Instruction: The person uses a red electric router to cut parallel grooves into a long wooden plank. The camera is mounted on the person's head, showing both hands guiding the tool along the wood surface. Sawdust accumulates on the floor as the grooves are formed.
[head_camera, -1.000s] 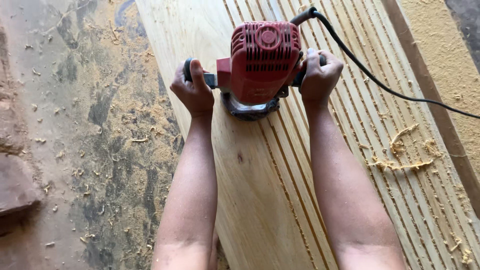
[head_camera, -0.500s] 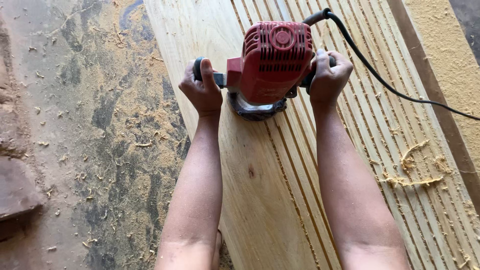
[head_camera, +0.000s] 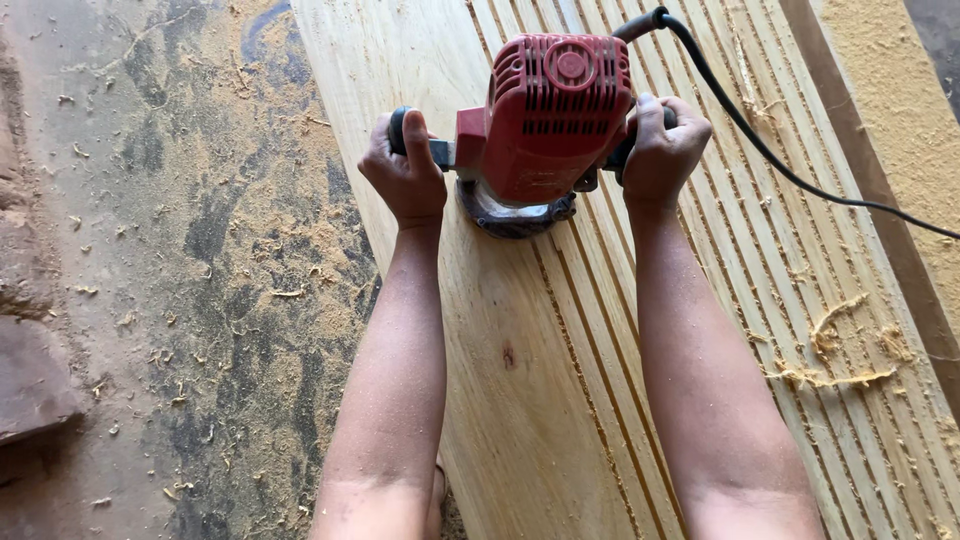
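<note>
Left hand (head_camera: 405, 175) and right hand (head_camera: 662, 150), fingers wrapped tight on red router (head_camera: 545, 115) handles, seemingly cutting grooved plank (head_camera: 520, 400).

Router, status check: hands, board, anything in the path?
Left hand and right hand each closed on a side handle. Red router flat on grooved plank. Black cord trails right; loose shavings on grooves.

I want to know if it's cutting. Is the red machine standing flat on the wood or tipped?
Flat: the red router sits base-down on the grooved plank, left hand and right hand on its side handles.
</note>
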